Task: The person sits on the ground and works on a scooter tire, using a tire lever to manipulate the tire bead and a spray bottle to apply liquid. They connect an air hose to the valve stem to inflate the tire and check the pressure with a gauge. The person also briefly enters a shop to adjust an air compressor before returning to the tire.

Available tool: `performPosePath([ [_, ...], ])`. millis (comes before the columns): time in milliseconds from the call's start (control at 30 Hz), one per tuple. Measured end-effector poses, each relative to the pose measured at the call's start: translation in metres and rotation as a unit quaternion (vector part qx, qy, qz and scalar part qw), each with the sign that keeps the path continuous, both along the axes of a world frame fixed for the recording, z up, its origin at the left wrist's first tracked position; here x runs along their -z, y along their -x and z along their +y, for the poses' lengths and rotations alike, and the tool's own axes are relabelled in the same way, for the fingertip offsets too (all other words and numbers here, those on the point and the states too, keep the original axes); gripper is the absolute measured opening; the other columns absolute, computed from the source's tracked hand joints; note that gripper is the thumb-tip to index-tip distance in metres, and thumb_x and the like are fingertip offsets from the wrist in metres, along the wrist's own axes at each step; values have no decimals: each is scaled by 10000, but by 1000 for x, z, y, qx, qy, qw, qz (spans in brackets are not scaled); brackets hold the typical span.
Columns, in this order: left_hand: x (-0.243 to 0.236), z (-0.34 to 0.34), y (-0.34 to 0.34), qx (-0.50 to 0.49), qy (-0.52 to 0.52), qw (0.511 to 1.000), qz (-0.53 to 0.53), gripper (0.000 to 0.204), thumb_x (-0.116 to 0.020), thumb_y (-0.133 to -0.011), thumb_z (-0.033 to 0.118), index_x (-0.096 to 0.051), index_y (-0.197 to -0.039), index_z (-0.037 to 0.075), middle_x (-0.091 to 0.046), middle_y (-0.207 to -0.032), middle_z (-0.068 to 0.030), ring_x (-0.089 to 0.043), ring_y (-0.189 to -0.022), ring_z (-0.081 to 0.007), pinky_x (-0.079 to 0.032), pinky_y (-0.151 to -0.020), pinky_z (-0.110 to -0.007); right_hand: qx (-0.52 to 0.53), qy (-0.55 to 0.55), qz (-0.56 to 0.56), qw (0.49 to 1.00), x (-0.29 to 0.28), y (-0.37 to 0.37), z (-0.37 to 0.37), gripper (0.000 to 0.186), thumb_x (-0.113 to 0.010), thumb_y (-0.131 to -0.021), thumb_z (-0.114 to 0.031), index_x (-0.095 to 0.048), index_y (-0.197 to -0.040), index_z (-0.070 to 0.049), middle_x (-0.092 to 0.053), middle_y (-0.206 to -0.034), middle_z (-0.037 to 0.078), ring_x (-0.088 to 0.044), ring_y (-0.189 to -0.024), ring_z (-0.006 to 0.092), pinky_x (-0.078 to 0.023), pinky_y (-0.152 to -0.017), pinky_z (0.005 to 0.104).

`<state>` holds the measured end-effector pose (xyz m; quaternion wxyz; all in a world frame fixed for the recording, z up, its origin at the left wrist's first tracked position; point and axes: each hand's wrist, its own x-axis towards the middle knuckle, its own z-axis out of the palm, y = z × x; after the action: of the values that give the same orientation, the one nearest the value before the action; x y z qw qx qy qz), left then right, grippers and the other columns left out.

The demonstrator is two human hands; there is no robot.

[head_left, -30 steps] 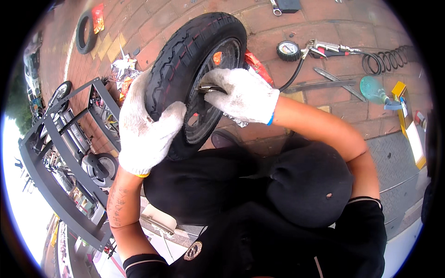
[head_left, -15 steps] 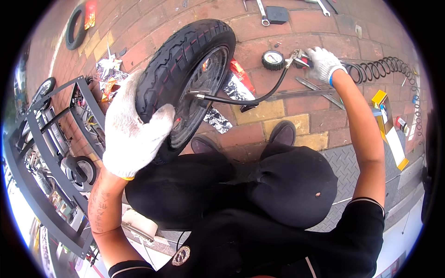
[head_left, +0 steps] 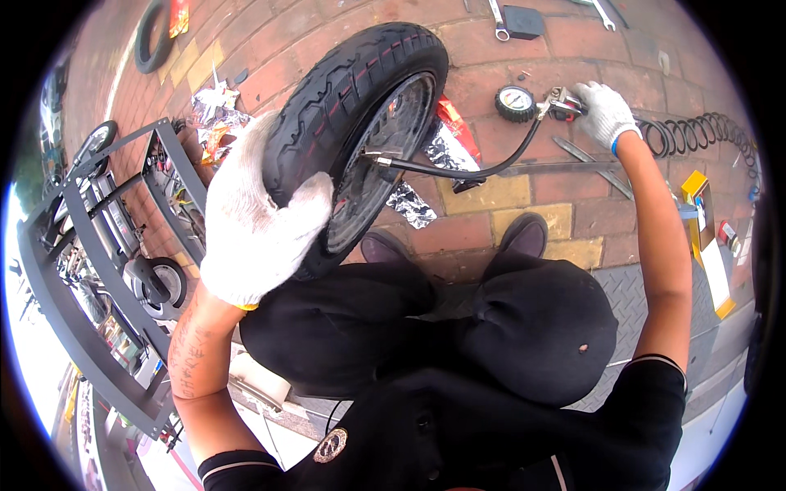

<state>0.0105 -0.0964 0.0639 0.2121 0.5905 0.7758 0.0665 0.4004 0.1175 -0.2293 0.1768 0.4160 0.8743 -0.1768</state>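
Wheel [head_left: 348, 123] leans, tilted, toward the near edge of the brick paving [head_left: 450, 233], beside the left shoe [head_left: 383, 245]; its foot is hidden. Judged heavy; rubber stiff, grippy; best held across tread and sidewall, clear of the hose [head_left: 458, 173]. Left hand [head_left: 258, 213] clamped so, thumb on sidewall. Right hand [head_left: 604, 110] closed on the inflator [head_left: 559, 102]; trigger squeeze: cannot tell. Gauge [head_left: 516, 103] just beside.

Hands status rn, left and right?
Left hand: closed on the black tyre, holding it.
Right hand: closed on the inflator handle by the round gauge.
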Motion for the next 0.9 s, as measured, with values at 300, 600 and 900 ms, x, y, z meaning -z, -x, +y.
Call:
performPosePath([
  [300,-4,2,-2,-44,52,997,-27,730,-772,-827,196,-520,-1427,-135,-687,-1270,-247,-664,-1197,-278,-477,-1091,-386,4,-16,18,1000,0,0,-4,505,-798,-761,-154,-679,-1248,-94,-691,-1148,166,-648,-1119,377,-522,-984,470],
  [600,-4,2,-4,-54,52,996,-43,699,-764,-838,172,-523,-1423,-125,-683,-1269,-226,-659,-1180,-258,-482,-1079,-380,11,-10,11,1000,-3,2,-5,521,-808,-754,-149,-678,-1255,-96,-689,-1158,158,-651,-1122,367,-524,-990,464],
  [900,-3,0,-4,-54,51,996,-46,721,-772,-841,194,-514,-1431,-131,-677,-1284,-228,-654,-1193,-262,-474,-1089,-382,6,-18,18,1000,-1,0,-6,540,-829,-742,-161,-677,-1256,-97,-687,-1166,157,-652,-1122,366,-526,-992,464],
])
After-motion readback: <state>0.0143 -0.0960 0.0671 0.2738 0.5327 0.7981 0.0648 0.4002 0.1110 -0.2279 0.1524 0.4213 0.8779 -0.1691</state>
